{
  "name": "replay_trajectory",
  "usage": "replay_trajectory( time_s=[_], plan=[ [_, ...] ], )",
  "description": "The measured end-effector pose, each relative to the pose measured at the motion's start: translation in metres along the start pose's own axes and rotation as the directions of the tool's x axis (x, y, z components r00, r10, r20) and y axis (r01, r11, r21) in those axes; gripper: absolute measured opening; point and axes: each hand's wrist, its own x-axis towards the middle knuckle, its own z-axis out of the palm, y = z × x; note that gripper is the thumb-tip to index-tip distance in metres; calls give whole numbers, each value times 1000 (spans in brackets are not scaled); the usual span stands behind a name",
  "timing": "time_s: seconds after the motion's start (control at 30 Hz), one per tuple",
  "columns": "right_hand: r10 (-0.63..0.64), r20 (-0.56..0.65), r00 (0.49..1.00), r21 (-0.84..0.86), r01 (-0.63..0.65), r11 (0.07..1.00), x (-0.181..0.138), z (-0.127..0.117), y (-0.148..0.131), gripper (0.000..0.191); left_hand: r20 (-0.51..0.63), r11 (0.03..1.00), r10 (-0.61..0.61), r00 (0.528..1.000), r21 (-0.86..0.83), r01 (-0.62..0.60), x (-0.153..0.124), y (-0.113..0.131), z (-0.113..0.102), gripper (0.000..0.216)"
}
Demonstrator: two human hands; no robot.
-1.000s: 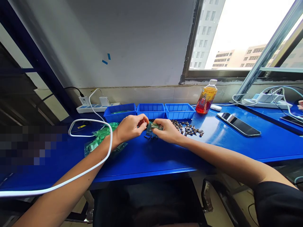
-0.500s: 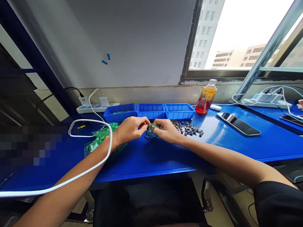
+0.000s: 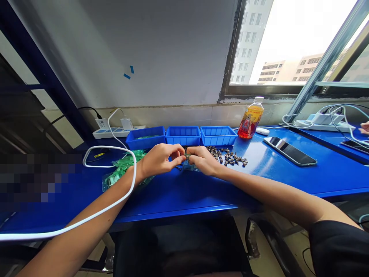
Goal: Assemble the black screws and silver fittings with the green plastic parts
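My left hand (image 3: 163, 157) and my right hand (image 3: 204, 160) meet over the middle of the table, fingertips close together. Between them is a small clear, greenish plastic bag (image 3: 190, 167), pinched by the right thumb and curled fingers. The left thumb and forefinger pinch at its left side; the fingers partly hide it. Behind and right of the right hand lie loose dark screws (image 3: 230, 157). Beside my left wrist rests a heap of green plastic bags (image 3: 122, 168); the forearm covers part of it.
Three blue bins, the left bin (image 3: 146, 143), middle bin (image 3: 183, 140) and right bin (image 3: 219, 139), line the back. A white cable (image 3: 135, 169) loops over my left forearm. A drink bottle (image 3: 250, 119) and phone (image 3: 290, 151) sit right. Another person's hand (image 3: 364, 127) shows far right.
The left fingertips have shifted slightly right, closing against the right hand's fingers. Less of the small bag shows between the hands now.
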Motion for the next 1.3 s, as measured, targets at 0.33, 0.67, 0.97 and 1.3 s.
replay_trajectory(
  time_s=[0.33,0.67,0.97,1.3],
  plan=[
    [-26,19,999,-87,28,996,-1,2,-3,13,1,999,11,1000,-36,-11,0,0,2,21],
    [-29,-98,995,-104,18,994,-2,6,0,7,-64,994,-55,996,-99,49,3,-2,2,24],
    [-75,-114,991,-101,64,993,3,9,4,12,-139,962,-220,966,-195,191,6,-9,-3,21],
    [-357,-318,878,-369,232,900,3,4,13,16,30,784,-402,915,-505,361,9,-12,1,51]
  ],
)
